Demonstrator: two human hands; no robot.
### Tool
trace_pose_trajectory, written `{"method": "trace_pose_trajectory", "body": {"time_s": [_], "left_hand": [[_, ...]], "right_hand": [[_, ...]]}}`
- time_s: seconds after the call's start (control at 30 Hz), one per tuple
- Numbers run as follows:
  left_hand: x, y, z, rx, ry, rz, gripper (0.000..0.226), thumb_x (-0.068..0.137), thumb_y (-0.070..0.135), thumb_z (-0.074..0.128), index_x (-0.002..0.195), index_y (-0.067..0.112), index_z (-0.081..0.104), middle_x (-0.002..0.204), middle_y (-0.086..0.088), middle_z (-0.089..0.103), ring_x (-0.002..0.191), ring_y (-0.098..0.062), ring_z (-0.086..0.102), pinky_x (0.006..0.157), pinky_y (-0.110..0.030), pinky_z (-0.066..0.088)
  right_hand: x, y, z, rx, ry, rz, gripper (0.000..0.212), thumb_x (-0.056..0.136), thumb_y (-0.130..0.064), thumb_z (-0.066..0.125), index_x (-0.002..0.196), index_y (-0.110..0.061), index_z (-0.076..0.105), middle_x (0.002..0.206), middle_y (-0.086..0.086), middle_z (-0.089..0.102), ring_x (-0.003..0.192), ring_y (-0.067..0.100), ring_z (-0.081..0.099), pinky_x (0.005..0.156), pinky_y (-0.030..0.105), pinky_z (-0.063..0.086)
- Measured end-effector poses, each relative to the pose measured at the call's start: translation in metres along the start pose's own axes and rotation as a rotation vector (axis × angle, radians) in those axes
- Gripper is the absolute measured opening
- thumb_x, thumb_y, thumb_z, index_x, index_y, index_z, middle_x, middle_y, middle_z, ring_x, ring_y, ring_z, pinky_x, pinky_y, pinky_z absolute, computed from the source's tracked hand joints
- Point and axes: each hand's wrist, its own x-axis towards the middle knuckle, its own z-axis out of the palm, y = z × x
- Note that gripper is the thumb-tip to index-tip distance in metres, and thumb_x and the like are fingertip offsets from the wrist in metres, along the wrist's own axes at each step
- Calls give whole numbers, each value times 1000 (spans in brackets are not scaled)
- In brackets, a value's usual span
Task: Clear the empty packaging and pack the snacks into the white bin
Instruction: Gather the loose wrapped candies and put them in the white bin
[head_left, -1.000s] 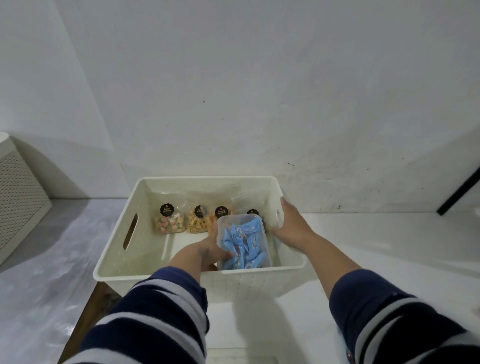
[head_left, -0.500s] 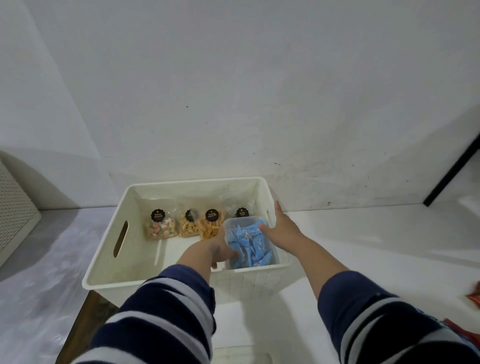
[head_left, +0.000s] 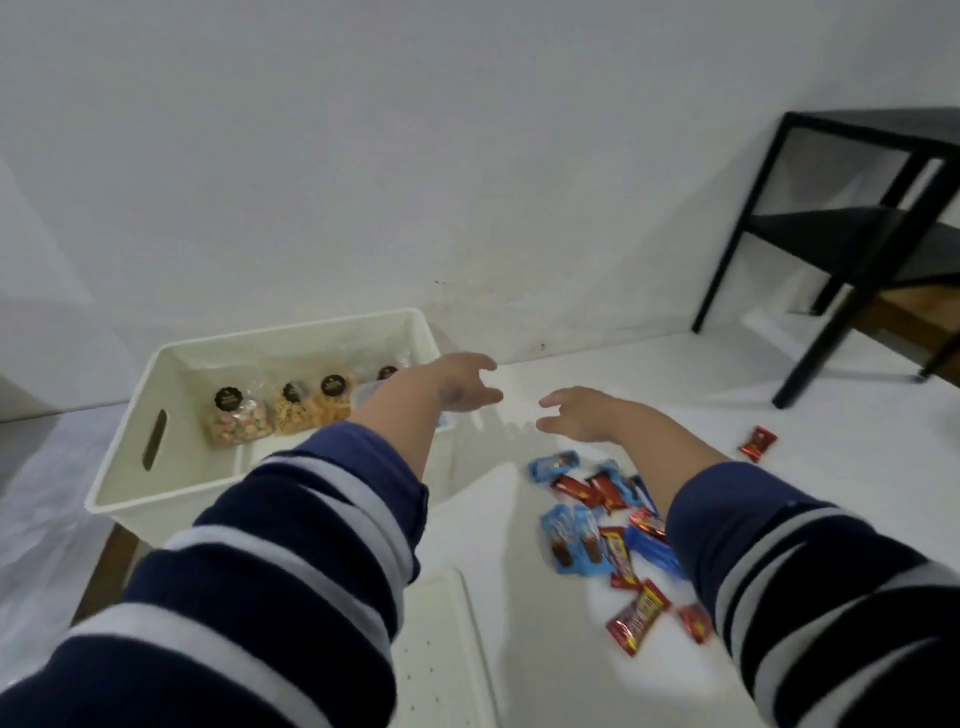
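Observation:
The white bin (head_left: 171, 364) stands at the left on the white surface. Along its far wall sit several clear snack bags with black round labels (head_left: 283, 408). A clear tub is mostly hidden behind my left forearm inside the bin. My left hand (head_left: 462, 382) hovers just right of the bin's right wall, fingers apart, holding nothing. My right hand (head_left: 579, 413) is open too, a little further right. Below it lies a loose pile of red and blue wrapped snacks (head_left: 605, 525). A single red wrapper (head_left: 757, 442) lies apart at the right.
A white perforated lid or tray (head_left: 441, 654) lies flat near the front edge. A black metal shelf frame (head_left: 841, 249) stands at the back right against the wall. A gap with brown wood (head_left: 111, 566) shows under the bin's front left corner.
Both hands have let go of the tub of blue snacks, left it in the bin and moved right, out over the table. My view has swung right, showing the snack pile.

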Motion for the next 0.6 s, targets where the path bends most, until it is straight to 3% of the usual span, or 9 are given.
{"method": "trace_pose_trajectory", "body": {"time_s": [0.27, 0.47, 0.53, 0.6], "left_hand": [[7, 97, 56, 66, -152, 77, 64, 90, 48, 56, 146, 27, 33, 152, -1, 34, 137, -22, 36, 114, -40, 29], [9, 135, 132, 26, -227, 56, 73, 83, 50, 64, 145, 27, 33, 152, -3, 33, 138, -25, 35, 113, -41, 31], [7, 139, 162, 7, -207, 36, 77, 82, 53, 65, 147, 27, 31, 154, -4, 28, 139, -26, 31, 114, -40, 30], [6, 138, 193, -38, -186, -4, 83, 80, 55, 65, 148, 31, 25, 158, -3, 14, 143, -27, 22, 115, -41, 27]], "right_hand": [[-55, 123, -11, 24, -42, 152, 58, 93, -39, 56, 144, -21, 38, 153, 4, 31, 138, 24, 34, 113, 34, 29], [-83, 216, 8, -8, -120, 121, 70, 84, -50, 63, 143, -24, 38, 148, 7, 40, 132, 26, 41, 107, 35, 34], [-86, 245, 19, -64, -111, 100, 88, 77, -60, 65, 148, -28, 24, 150, 9, 35, 135, 30, 35, 110, 40, 31], [-85, 272, 31, -118, -82, 66, 106, 68, -71, 64, 150, -37, 7, 157, 9, 19, 144, 33, 17, 114, 50, 21]]}}
